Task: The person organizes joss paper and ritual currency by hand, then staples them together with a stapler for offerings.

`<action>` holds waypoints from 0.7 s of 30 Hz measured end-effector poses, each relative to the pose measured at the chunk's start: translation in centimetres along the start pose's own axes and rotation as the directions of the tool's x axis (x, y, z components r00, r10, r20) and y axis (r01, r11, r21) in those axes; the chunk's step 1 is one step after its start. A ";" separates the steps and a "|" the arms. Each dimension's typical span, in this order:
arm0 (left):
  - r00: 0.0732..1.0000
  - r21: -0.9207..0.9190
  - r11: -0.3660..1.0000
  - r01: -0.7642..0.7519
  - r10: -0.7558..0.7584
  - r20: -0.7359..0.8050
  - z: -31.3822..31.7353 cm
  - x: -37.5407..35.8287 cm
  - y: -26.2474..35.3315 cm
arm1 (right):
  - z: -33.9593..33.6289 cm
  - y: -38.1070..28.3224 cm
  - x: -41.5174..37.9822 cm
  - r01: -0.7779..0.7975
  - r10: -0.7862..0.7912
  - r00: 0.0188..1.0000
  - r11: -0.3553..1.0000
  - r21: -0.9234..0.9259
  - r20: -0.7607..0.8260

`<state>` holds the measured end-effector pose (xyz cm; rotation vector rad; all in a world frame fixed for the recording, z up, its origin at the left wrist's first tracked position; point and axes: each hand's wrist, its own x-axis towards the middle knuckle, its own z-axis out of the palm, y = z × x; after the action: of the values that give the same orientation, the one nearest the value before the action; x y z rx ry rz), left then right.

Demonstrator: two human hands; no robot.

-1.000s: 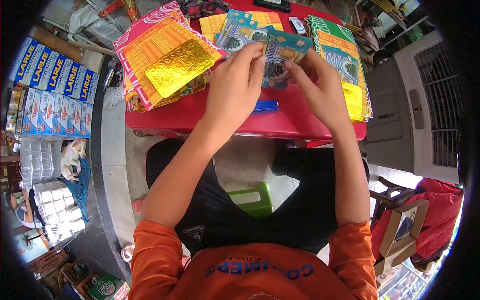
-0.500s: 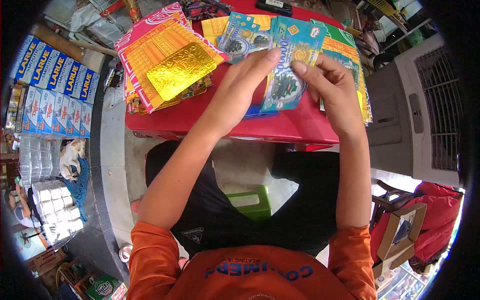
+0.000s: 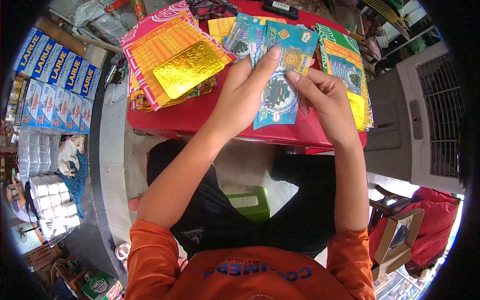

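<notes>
Both hands hold a small stack of blue printed paper notes (image 3: 280, 95) over the near side of the red table (image 3: 200, 117). My left hand (image 3: 242, 95) grips their left edge, thumb on top. With thumb and bent fingers, my right hand (image 3: 327, 97) pinches the right edge. Left of the hands lies a pile of pink and orange printed paper (image 3: 155, 47), with a gold foil sheet (image 3: 187, 72) on top. To the right is a green-bordered paper pile (image 3: 345, 65) with a blue note and gold paper on it. More blue notes (image 3: 240, 40) lie behind my left hand.
A black device (image 3: 280, 9) rests at the table's far edge. Stacked beer cartons (image 3: 55, 65) and a dog (image 3: 70, 152) are on the left. A grey air cooler (image 3: 400, 105) stands right, above an open cardboard box (image 3: 400, 240). A green stool (image 3: 252, 205) shows between the legs.
Both hands and the held notes have shifted slightly left and down in view. The notes fan apart more at the top, and the right-hand paper pile is more exposed.
</notes>
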<state>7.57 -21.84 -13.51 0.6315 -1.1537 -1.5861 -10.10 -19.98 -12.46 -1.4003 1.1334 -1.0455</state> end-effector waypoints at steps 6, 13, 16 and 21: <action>0.996 -0.042 0.999 -0.013 0.009 -0.090 0.0 0.0 -0.1 | 0.2 -0.5 -0.2 -0.035 0.034 0.999 0.998 0.055 0.007; 0.998 -0.010 1.000 -0.017 0.017 -0.062 -0.2 0.0 -0.1 | 0.3 -0.4 -0.2 -0.008 0.009 1.000 0.999 0.045 -0.006; 0.994 0.000 1.000 -0.017 0.017 -0.103 -0.1 0.0 -0.2 | 0.3 -0.6 -0.2 -0.031 0.031 0.999 0.998 0.056 -0.015; 0.989 -0.091 0.995 -0.049 0.035 -0.142 0.2 0.2 -0.1 | 0.0 -0.3 -0.2 -0.039 0.038 0.999 0.998 0.055 0.013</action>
<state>7.31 -21.98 -13.55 0.6418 -0.9760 -1.5259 -10.14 -19.82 -12.18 -1.3345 1.1112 -1.0324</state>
